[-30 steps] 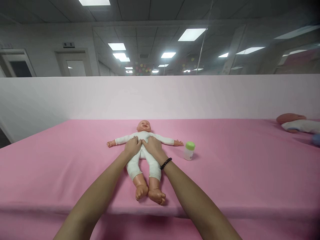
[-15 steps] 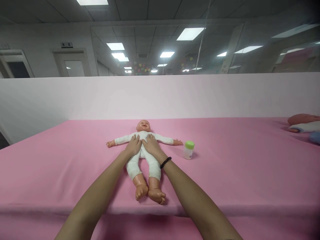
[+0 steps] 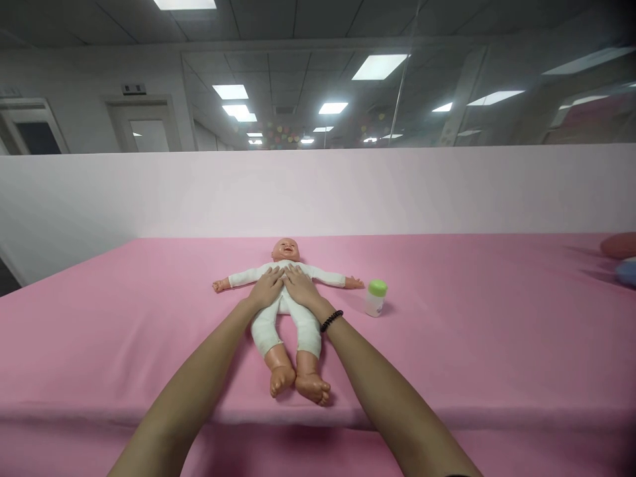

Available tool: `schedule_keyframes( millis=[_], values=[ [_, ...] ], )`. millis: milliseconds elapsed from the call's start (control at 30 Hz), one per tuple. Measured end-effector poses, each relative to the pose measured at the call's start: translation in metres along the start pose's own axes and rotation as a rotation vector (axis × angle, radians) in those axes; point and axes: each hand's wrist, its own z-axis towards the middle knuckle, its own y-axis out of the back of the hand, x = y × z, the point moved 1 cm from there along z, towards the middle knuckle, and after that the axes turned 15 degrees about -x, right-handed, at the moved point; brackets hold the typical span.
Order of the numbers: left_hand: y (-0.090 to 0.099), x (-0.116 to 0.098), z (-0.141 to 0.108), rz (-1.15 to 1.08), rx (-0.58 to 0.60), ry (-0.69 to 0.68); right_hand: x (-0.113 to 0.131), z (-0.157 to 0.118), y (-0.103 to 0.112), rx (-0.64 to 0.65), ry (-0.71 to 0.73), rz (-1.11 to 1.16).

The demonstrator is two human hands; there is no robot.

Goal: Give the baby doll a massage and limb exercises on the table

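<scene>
A baby doll [image 3: 309,331] in a white cloth suit lies on its back on the pink-covered table [image 3: 472,344], its head away from me and its arms spread wide. My left hand [image 3: 268,287] lies flat on the left side of the doll's torso, fingers extended toward its chest. On the right side of the torso rests my right hand [image 3: 301,286], also flat, with a black coiled band at the wrist. The fingertips of both hands are close together on the chest. Neither hand grasps anything.
A small clear bottle [image 3: 375,304] with a green lid [image 3: 377,287] stands right of the doll's hand. At the far right edge, a reddish object [image 3: 619,245] and a blue one [image 3: 627,272] are partly in view. A white partition [image 3: 348,192] rises behind the table.
My fingertips have shifted slightly closer together on the doll's chest. At the far right, the reddish object has moved right, and the white item beside it is out of view.
</scene>
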Motion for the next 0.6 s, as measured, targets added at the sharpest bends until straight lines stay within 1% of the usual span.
schedule_keyframes(
  millis=[67, 133, 267, 300, 367, 433, 500, 533, 600],
  values=[
    [-0.001, 0.002, 0.000, 0.062, 0.040, 0.014, 0.000, 0.000, -0.001, -0.009, -0.038, -0.022],
    [0.002, -0.001, -0.002, 0.147, 0.042, 0.030, 0.002, -0.002, 0.000, -0.044, -0.063, -0.041],
    [0.014, -0.016, -0.007, 0.283, -0.055, 0.162, 0.006, -0.007, 0.005, -0.162, -0.089, -0.090],
    [0.017, -0.021, -0.009, 0.307, -0.086, 0.178, 0.007, -0.007, 0.007, -0.182, -0.078, -0.097],
    [0.021, -0.027, -0.010, 0.327, -0.125, 0.150, 0.008, -0.008, 0.008, -0.193, -0.019, -0.079],
    [0.022, -0.029, -0.010, 0.271, -0.139, 0.103, 0.006, -0.006, 0.007, -0.176, 0.071, -0.007],
    [0.019, -0.025, -0.008, 0.143, -0.133, 0.043, 0.004, -0.004, 0.004, -0.144, 0.144, 0.087],
    [0.016, -0.022, -0.007, 0.067, -0.125, 0.014, 0.002, -0.003, 0.002, -0.122, 0.158, 0.120],
    [0.010, -0.013, -0.004, -0.042, -0.102, 0.003, 0.000, 0.000, -0.001, -0.064, 0.130, 0.133]
  ],
)
